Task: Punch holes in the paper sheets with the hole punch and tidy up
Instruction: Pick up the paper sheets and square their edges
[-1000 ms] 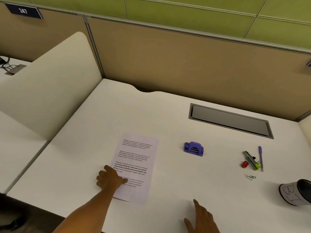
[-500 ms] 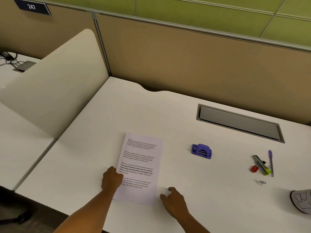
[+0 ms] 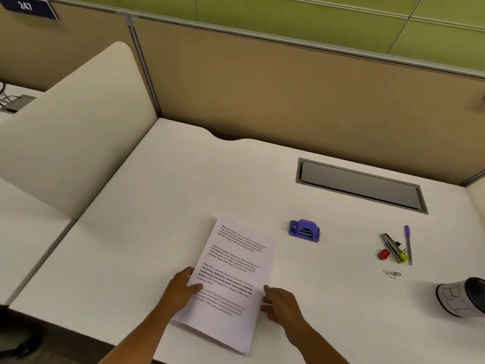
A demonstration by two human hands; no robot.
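Observation:
A stack of printed paper sheets (image 3: 231, 269) is at the front middle of the white desk (image 3: 183, 185), its near corner past the desk edge. My left hand (image 3: 181, 287) grips the stack's left edge, thumb on top of the page. My right hand (image 3: 280, 303) touches the right edge with its fingertips; how the fingers lie under the paper I cannot tell. A purple hole punch (image 3: 304, 230) stands on the desk to the right of the sheets, apart from both hands.
At the right lie a stapler with a green tip (image 3: 393, 248), a purple pen (image 3: 408, 244), a small red object (image 3: 383, 254) and paper clips (image 3: 392, 274). A labelled cup (image 3: 462, 298) lies on its side at far right. A grey cable tray (image 3: 359, 185) is set into the desk. Partitions stand behind and left.
My right hand has moved left from the desk front to the stack's right edge. The left hand has shifted from pressing on the page to gripping its left edge; the sheets have turned slightly.

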